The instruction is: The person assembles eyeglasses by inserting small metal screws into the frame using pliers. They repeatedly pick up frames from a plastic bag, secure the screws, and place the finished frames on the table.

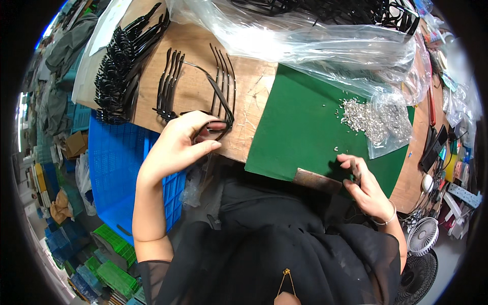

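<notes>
My left hand (185, 140) is closed on a black eyeglass frame (220, 94) by its front, with the temples pointing away from me. Just behind it, more black eyeglass frames (168, 84) stand in a row on the wooden table. Over the near right part of the green mat (290, 122), my right hand (368, 190) is pinched around a small dark thing, too hidden to name. Close to that hand, a flat metal plate (317, 181) lies along the mat's near edge. Beyond it, tiny silvery metal parts (358, 116) are spread beside a small clear bag (391, 127).
A dense stack of black eyeglass frames (119, 73) covers the table's left side. Large clear plastic sheeting (325, 48) lies across the back, near a heap of dark frames (351, 11). A blue crate (117, 168) stands below left; a white fan (423, 236) is at lower right.
</notes>
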Available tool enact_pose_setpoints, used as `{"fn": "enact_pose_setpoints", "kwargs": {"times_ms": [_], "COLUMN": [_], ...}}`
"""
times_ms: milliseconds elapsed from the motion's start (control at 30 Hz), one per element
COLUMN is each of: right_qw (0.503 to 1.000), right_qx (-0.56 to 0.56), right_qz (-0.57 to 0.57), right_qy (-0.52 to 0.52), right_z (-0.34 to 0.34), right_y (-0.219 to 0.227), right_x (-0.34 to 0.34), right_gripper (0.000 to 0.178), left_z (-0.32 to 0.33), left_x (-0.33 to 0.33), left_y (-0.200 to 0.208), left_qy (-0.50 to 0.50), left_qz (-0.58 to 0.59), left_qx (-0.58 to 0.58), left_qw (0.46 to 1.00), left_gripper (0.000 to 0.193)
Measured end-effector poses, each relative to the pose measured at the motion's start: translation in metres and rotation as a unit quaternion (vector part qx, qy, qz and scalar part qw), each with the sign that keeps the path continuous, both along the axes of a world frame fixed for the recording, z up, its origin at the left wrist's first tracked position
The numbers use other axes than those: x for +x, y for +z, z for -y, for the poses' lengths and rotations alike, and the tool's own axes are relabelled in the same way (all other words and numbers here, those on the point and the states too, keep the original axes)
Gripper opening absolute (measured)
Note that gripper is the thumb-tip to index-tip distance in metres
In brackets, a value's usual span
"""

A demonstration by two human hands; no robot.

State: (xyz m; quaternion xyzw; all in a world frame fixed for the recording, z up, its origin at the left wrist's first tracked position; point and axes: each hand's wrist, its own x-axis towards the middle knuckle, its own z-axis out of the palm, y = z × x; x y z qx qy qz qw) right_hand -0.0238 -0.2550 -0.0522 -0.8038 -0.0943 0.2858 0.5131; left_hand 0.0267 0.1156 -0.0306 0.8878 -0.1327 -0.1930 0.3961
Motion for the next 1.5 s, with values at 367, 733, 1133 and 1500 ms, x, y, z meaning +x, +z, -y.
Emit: {"fn": "enact_pose_setpoints", "kwargs": {"times_ms": [367, 733, 1133, 1500], "right_qw": [0.994, 0.990, 0.984, 0.990], "right_qx": [-0.019, 0.035, 0.008, -0.045], "right_qz": [0.106, 0.134, 0.180, 0.126], "right_qy": [0.013, -0.020, -0.016, -0.046], "right_z": [-0.008, 0.000, -0.003, -0.007], "right_y": [-0.019, -0.039, -0.033, -0.034], "right_x": [0.007, -0.003, 0.003, 0.014], "right_gripper": [0.005, 0.008, 0.007, 0.015], "left_z": [-0.017, -0.049, -0.177, 0.007], "left_x": [0.005, -0.041, 0.019, 0.045], "left_y": [-0.042, -0.028, -0.036, 0.002], "left_qy": [-0.002, -0.044, -0.008, -0.025], "left_qz": [0.219, 0.368, 0.391, 0.295], "left_qx": [0.333, 0.360, 0.529, 0.153], "left_qw": [0.917, 0.856, 0.753, 0.943], "left_gripper": [0.035, 0.031, 0.025, 0.038]}}
